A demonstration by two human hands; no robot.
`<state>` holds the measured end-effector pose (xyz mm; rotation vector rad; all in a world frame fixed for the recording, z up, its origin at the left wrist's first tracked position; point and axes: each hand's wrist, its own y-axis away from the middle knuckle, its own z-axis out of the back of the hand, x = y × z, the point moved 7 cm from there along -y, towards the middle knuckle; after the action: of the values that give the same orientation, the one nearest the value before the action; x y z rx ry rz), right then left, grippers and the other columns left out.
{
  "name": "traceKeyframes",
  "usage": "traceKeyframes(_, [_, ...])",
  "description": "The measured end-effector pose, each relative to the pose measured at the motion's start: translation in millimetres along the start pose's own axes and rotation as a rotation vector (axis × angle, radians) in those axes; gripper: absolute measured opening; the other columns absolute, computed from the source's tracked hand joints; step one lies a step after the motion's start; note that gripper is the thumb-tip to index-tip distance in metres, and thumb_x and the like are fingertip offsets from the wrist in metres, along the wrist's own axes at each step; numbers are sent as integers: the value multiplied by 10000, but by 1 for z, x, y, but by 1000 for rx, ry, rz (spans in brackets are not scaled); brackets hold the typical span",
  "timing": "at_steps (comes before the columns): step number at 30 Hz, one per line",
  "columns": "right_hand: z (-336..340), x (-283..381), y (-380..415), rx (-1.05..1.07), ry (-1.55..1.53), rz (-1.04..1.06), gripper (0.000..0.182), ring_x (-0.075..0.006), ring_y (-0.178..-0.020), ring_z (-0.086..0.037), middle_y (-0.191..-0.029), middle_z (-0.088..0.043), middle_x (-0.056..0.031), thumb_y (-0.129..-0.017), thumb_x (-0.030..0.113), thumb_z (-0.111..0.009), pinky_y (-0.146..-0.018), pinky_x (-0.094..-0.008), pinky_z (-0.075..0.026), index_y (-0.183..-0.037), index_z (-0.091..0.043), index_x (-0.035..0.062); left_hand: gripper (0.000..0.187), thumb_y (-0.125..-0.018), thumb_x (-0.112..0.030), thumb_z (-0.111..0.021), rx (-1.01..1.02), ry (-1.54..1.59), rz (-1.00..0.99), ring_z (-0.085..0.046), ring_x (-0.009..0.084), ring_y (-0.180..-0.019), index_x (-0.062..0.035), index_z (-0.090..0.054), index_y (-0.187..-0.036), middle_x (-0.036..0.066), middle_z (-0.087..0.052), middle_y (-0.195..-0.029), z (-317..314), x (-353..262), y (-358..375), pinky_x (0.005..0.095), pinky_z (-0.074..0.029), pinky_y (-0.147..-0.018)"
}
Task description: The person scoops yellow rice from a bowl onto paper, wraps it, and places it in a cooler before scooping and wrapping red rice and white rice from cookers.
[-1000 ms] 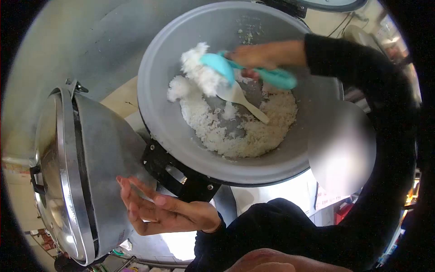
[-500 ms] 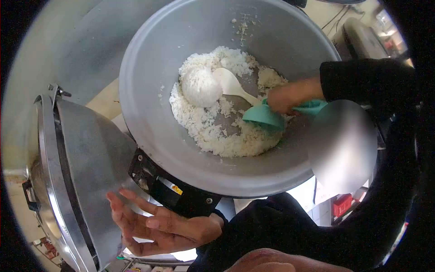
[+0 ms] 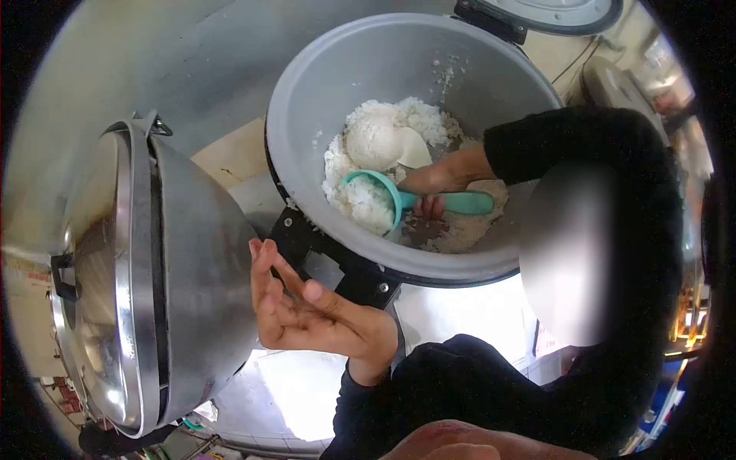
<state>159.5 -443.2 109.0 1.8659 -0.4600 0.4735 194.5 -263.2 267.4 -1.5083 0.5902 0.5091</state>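
My right hand (image 3: 452, 170) is inside a large grey rice cooker pot (image 3: 287, 138), with its fingers wrapped around the handle of a teal scoop (image 3: 469, 202). The scoop's round cup is filled with white rice (image 3: 368, 201). Beside it rests a rounded mound of rice (image 3: 374, 143), and a white rice paddle (image 3: 414, 149) lies against that mound, its handle hidden by my right hand. Outside the pot, near its black bracket (image 3: 360, 280), my left hand (image 3: 318, 310) is held palm up with fingers partly curled and apart, holding nothing.
A big steel container with a lid (image 3: 199, 284) stands at the left. The cooker's raised lid (image 3: 563, 11) shows at the top right. Rice grains stick to the pot's far wall. White floor tiles (image 3: 287, 391) show below, and a blurred pale oval covers part of the right side.
My right hand has moved left with the scoop, which has turned so its cup faces up with rice in it. My left hand sits higher and further right, and the view has shifted.
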Motion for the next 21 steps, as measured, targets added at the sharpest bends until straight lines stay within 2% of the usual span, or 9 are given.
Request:
traceKeyframes(2, [-3,4,7,172,-129,-31,322,-38,-392,-266,-539,-286,56,-917,285,-239,-326,-166,-244,-674,-351,106,276,-910,-129,-343,-5,8,-3,-377,363,-1124,40,-230,-1095,283,-351,-1173,2,2,1,488,-326,-970])
traceKeyframes(5, [10,8,24,271,-248,-95,279,-48,-439,-322,-567,-338,37,-892,268,-343,-386,-192,-324,-673,-381,98,282,-908,-133,-353,-21,-14,19,-374,360,-1129,38,-240,-1102,279,-353,-1175,5,4,0,476,-325,-976])
traceKeyframes(7, [18,18,45,-75,-259,-118,261,-61,-425,-320,-556,-336,27,-896,234,-301,-357,-191,-302,-726,-422,77,291,-907,-142,-360,-62,-16,48,-374,354,-1131,31,-245,-1111,270,-356,-1178,5,4,1,467,-325,-980])
traceKeyframes(10, [57,15,24,-289,503,133,244,-86,-444,-347,-567,-364,10,-883,194,-302,-377,-216,-317,-745,-451,59,305,-909,-161,-362,-55,-14,68,-374,344,-1135,19,-246,-1127,254,-361,-1187,6,7,0,467,-325,-983])
traceKeyframes(12, [45,21,4,-273,950,284,231,-93,-480,-373,-590,-386,4,-879,184,-316,-423,-227,-341,-745,-455,57,312,-911,-182,-360,-48,-26,66,-376,340,-1133,16,-250,-1125,247,-363,-1191,5,7,0,476,-335,-974])
traceKeyframes(15, [29,34,-23,-199,1231,402,211,-103,-535,-413,-623,-420,-4,-872,169,-338,-492,-243,-377,-744,-461,54,267,-903,-141,-323,-36,-30,80,-359,360,-1137,14,-240,-1104,250,-352,-1170,3,7,0,490,-326,-977])
traceKeyframes(19, [14,47,-6,94,1066,502,186,-117,-607,-466,-668,-464,-16,-864,150,-367,-584,-264,-426,-744,-469,50,183,-884,-44,-255,22,-32,78,-324,398,-1148,15,-225,-1055,246,-333,-1131,-1,3,-3,514,-294,-993])
traceKeyframes(20, [11,42,-2,124,948,421,180,-121,-626,-480,-679,-475,-19,-862,145,-375,-607,-270,-438,-743,-471,49,182,-883,-41,-257,31,-31,68,-324,396,-1148,16,-225,-1052,246,-332,-1131,-1,3,-2,515,-295,-991])
traceKeyframes(21, [17,24,-3,-124,420,12,212,-87,-506,-413,-625,-412,11,-867,182,-332,-487,-239,-407,-714,-442,88,178,-883,-40,-267,10,-15,76,-329,389,-1145,18,-228,-1046,246,-337,-1132,-1,4,-1,512,-286,-994])
